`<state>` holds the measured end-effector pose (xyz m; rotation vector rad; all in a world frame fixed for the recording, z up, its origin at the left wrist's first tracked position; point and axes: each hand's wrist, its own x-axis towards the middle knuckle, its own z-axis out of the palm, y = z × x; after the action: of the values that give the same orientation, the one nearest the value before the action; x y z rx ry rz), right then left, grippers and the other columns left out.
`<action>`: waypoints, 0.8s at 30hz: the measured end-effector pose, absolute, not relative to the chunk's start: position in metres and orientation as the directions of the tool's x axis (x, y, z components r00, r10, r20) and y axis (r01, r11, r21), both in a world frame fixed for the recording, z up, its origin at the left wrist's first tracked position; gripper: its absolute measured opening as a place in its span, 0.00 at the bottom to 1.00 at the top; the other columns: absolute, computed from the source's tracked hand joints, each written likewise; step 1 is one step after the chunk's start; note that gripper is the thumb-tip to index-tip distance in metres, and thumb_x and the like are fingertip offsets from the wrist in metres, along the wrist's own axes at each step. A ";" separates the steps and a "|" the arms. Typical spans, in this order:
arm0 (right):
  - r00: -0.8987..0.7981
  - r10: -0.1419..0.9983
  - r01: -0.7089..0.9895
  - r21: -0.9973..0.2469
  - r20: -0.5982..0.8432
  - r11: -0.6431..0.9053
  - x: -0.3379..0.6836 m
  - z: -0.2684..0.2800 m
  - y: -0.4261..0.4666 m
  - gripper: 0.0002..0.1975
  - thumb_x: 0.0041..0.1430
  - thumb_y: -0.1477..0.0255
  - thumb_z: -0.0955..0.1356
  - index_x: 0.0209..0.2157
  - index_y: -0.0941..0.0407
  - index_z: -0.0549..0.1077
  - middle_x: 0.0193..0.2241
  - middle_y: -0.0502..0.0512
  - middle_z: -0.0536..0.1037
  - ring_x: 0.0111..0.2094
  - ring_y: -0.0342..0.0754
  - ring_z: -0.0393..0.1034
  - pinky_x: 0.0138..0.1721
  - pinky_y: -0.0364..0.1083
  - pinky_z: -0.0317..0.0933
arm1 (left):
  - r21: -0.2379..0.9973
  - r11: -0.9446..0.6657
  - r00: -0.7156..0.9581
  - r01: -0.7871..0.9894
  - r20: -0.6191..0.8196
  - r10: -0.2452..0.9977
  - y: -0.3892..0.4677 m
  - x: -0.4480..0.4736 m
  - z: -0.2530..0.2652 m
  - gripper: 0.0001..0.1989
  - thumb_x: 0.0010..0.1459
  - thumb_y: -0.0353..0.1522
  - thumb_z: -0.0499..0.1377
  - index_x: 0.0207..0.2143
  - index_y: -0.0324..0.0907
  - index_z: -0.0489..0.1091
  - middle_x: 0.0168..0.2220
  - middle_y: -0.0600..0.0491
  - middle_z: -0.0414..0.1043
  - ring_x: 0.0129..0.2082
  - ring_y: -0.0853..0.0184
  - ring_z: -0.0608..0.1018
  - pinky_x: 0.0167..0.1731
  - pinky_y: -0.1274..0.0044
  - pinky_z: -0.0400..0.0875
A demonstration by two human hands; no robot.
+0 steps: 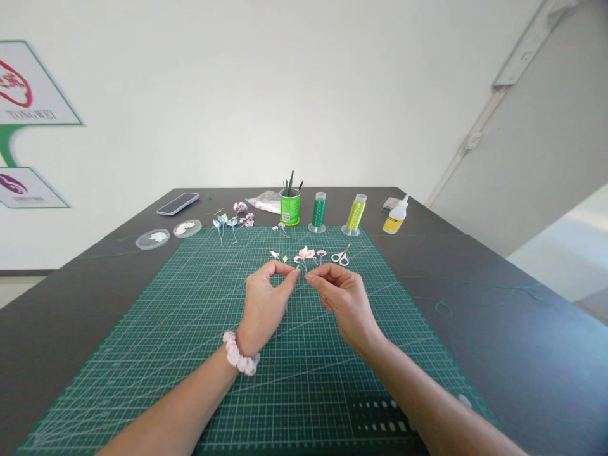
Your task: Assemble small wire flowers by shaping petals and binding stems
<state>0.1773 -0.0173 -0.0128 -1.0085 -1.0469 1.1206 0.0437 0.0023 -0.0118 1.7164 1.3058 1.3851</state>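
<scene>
My left hand [266, 304], with a pale scrunchie [241, 354] on the wrist, is closed in a pinch at the middle of the cutting mat [190, 329]. A tiny whitish piece shows at its fingertips, too small to name. Close beside it, my right hand [346, 307] also pinches, and what lies between its fingers cannot be made out. Just beyond the fingertips are pale pink and lilac flowers [306, 253] on thin stems. Left of them lie a white flower piece [275, 254] and a small green leaf [285, 259]. White-handled scissors [341, 258] rest to the right.
Behind stand a green can [289, 208] of tools, a green thread spool [319, 212], a yellow-green spool [355, 214] and a glue bottle [396, 216]. Leftward are blue flowers [232, 223], shallow dishes [152, 239] with white pieces and a phone [178, 204]. Loose thread [444, 308] lies right.
</scene>
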 end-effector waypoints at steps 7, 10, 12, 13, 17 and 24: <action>0.124 0.985 -0.205 -0.969 0.117 0.141 0.178 -0.015 -0.016 0.09 0.44 0.66 0.73 0.19 0.55 0.74 0.14 0.45 0.66 0.15 0.37 0.47 0.16 0.42 0.41 | 0.874 -0.358 -0.009 0.327 0.382 0.924 0.002 0.044 -0.011 0.07 0.52 0.33 0.61 0.23 0.42 0.71 0.24 0.56 0.76 0.26 0.67 0.75 0.33 0.73 0.70; 0.124 0.985 -0.207 -0.968 0.119 0.143 0.178 -0.016 -0.015 0.09 0.45 0.67 0.73 0.20 0.56 0.74 0.14 0.44 0.66 0.15 0.37 0.46 0.16 0.42 0.41 | 0.874 -0.357 -0.006 0.329 0.380 0.925 0.002 0.045 -0.011 0.07 0.52 0.34 0.61 0.23 0.42 0.71 0.24 0.56 0.76 0.26 0.67 0.75 0.33 0.73 0.70; 0.123 0.985 -0.202 -0.968 0.124 0.147 0.178 -0.016 -0.015 0.09 0.46 0.67 0.73 0.20 0.56 0.74 0.15 0.44 0.66 0.15 0.37 0.47 0.16 0.42 0.41 | 0.874 -0.356 -0.003 0.331 0.378 0.926 0.002 0.044 -0.011 0.07 0.52 0.34 0.61 0.23 0.42 0.71 0.24 0.56 0.76 0.26 0.67 0.75 0.33 0.73 0.70; 0.124 0.984 -0.199 -0.969 0.126 0.149 0.178 -0.016 -0.015 0.09 0.46 0.67 0.73 0.20 0.56 0.74 0.15 0.44 0.66 0.15 0.37 0.47 0.16 0.42 0.40 | 0.874 -0.356 -0.001 0.332 0.377 0.926 0.002 0.044 -0.011 0.07 0.53 0.34 0.61 0.23 0.42 0.71 0.24 0.56 0.76 0.27 0.67 0.75 0.33 0.73 0.70; 0.127 0.984 -0.195 -0.970 0.122 0.145 0.178 -0.016 -0.015 0.09 0.46 0.67 0.73 0.20 0.56 0.74 0.14 0.44 0.65 0.15 0.37 0.47 0.17 0.42 0.41 | 0.877 -0.353 0.002 0.326 0.373 0.928 0.002 0.044 -0.011 0.08 0.52 0.35 0.61 0.23 0.42 0.72 0.24 0.55 0.76 0.26 0.67 0.75 0.33 0.73 0.70; 0.130 0.985 -0.186 -0.973 0.110 0.134 0.179 -0.017 -0.014 0.09 0.45 0.66 0.73 0.20 0.56 0.74 0.14 0.44 0.65 0.16 0.37 0.47 0.17 0.42 0.40 | 0.882 -0.341 0.003 0.326 0.359 0.933 0.002 0.044 -0.011 0.08 0.52 0.35 0.60 0.23 0.42 0.72 0.24 0.55 0.76 0.27 0.67 0.75 0.33 0.74 0.69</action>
<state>0.1786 -0.0142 -0.0167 -1.0315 -1.0361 1.1198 0.0443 0.0025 -0.0105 1.7056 1.3021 1.3488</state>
